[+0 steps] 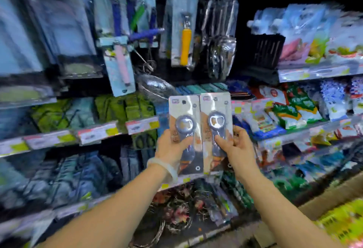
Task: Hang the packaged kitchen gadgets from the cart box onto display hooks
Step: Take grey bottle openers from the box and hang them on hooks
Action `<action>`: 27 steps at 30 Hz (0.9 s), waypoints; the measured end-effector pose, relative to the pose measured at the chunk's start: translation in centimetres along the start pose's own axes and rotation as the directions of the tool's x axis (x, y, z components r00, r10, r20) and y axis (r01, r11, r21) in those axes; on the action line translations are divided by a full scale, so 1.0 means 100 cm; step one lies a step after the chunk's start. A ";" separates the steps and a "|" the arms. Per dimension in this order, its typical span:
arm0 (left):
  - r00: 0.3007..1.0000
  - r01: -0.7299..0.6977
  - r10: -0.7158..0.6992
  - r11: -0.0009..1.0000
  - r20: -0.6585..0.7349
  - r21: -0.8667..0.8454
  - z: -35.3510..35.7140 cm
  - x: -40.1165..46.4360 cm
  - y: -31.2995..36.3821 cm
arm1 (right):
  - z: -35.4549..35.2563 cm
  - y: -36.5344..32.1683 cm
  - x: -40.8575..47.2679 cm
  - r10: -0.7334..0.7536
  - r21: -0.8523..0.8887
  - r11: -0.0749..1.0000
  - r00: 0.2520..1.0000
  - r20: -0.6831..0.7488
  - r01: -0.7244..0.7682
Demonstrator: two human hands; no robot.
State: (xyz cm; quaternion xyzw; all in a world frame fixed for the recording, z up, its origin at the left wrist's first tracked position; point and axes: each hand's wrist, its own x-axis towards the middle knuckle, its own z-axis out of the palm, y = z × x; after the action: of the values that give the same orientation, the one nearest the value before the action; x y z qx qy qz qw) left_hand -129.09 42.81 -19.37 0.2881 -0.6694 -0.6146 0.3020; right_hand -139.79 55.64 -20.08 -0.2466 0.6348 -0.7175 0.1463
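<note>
Two carded bottle openers are held upright side by side in front of the shelves. My left hand [171,148] grips the left package [183,114], thumb across its front. My right hand [235,149] grips the right package [215,110], thumb over the opener's handle. Each card has a hang hole near its top. Above them, packaged gadgets hang on display hooks: a yellow-handled tool [185,31], a pink-handled tool [120,65] and bagged cutlery [221,37]. The view is blurred.
A cardboard cart box [322,198] shows at the lower right, with yellow-green goods [343,220] inside. Shelves with price tags [98,134] hold cloths on the left and bagged goods [294,108] on the right. A metal strainer [155,86] hangs behind the packages.
</note>
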 end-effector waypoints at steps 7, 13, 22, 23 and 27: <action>0.973 -0.040 0.035 0.999 -0.228 -0.015 -0.194 -0.055 0.017 | 0.175 -0.022 -0.067 -0.003 0.014 1.000 0.974 0.226 0.000; 0.914 -0.090 0.069 0.995 -0.399 -0.036 -0.326 -0.121 0.034 | 0.308 -0.034 -0.134 -0.029 0.090 0.996 0.907 0.421 -0.010; 0.776 -0.139 0.107 0.990 -0.622 -0.002 -0.483 -0.201 0.054 | 0.467 -0.062 -0.208 -0.094 0.111 0.993 0.774 0.626 0.031; 0.760 -0.153 0.113 0.988 -0.640 -0.008 -0.497 -0.206 0.055 | 0.483 -0.065 -0.214 -0.099 0.109 0.993 0.756 0.647 0.037; 0.708 -0.213 0.129 0.976 -0.694 -0.035 -0.542 -0.221 0.058 | 0.541 -0.070 -0.232 -0.117 0.109 0.992 0.699 0.705 0.056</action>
State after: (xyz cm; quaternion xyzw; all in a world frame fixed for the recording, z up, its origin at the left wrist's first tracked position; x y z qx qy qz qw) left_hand -73.65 24.83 -11.30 0.4145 -0.4975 -0.4698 0.6000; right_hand -90.47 23.46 -13.18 -0.5274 0.4881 -0.5978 0.3552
